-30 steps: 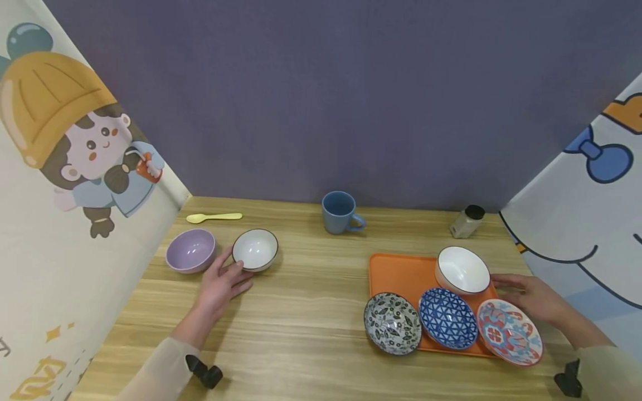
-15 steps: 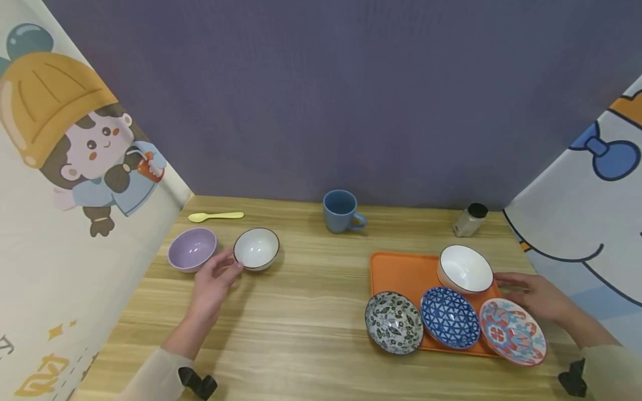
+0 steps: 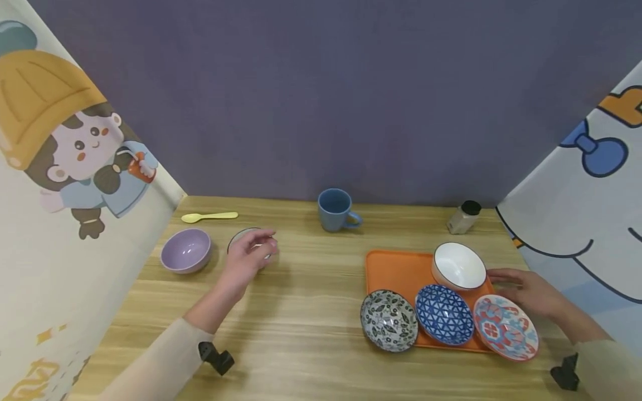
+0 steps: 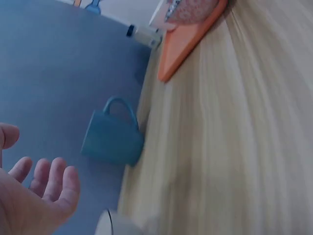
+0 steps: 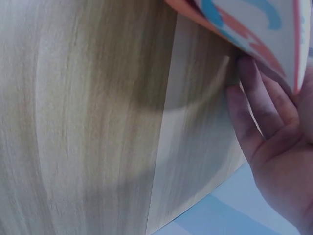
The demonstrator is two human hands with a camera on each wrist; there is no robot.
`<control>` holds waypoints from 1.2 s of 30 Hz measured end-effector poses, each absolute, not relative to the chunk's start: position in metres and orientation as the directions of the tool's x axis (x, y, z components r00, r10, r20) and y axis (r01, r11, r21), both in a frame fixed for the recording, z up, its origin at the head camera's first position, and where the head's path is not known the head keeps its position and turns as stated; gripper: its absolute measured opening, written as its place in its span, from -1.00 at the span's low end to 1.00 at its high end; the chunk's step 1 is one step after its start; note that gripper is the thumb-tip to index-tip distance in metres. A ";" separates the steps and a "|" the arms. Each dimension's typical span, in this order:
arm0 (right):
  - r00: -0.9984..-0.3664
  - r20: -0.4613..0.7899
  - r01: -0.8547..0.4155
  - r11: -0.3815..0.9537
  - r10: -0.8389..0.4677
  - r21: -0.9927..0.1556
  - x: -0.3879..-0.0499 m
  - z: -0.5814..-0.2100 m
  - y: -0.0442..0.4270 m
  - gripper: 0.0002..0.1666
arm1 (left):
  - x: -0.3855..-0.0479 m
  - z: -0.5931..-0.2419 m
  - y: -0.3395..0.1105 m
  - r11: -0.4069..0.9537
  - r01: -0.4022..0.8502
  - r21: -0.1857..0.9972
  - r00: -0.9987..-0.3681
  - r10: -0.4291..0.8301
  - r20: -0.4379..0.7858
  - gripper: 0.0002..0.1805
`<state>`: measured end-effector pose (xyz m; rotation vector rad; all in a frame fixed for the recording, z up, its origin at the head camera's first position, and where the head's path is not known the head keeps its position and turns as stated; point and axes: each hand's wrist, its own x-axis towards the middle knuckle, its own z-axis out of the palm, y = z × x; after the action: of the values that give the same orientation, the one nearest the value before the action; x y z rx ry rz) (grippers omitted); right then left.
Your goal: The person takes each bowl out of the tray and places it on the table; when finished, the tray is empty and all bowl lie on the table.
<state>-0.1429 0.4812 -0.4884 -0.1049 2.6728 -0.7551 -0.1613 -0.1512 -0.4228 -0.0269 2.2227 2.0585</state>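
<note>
Head camera is showing the left hand hovering over the small white bowl, which is sitting on the table mostly covered by that hand. Fingers there are bending loosely and spreading a bit, and they aren't pinching anything; the left wrist cam is showing the bare palm too. The purple bowl is sitting just left of that hand, the yellow spoon is lying past it on the far left, and the blue mug is standing off to its right, farther back. Over on the other side, the right hand is reaching in at the right edge of the orange tray, fingers staying apart and fairly straight. The larger white bowl is sitting right by those fingertips on the left, but I can't tell if they're touching it. On the near side of that hand the red-and-blue dish is sticking out past the tray, with the blue patterned bowl and the black-and-white floral bowl lining up leftward. The black-lidded jar is standing farther back, beyond the right hand and the tray.
</note>
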 end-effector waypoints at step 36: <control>-0.904 -0.427 0.226 0.886 0.035 -0.405 -0.159 -0.463 0.445 0.17 | -0.219 -0.450 0.030 0.178 -0.162 0.971 -0.835 0.499 -0.231 -0.55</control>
<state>-0.1590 0.4453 -0.4634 0.1918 2.6389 -0.6367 -0.2192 0.0298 -0.4501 0.3157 1.9514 1.7058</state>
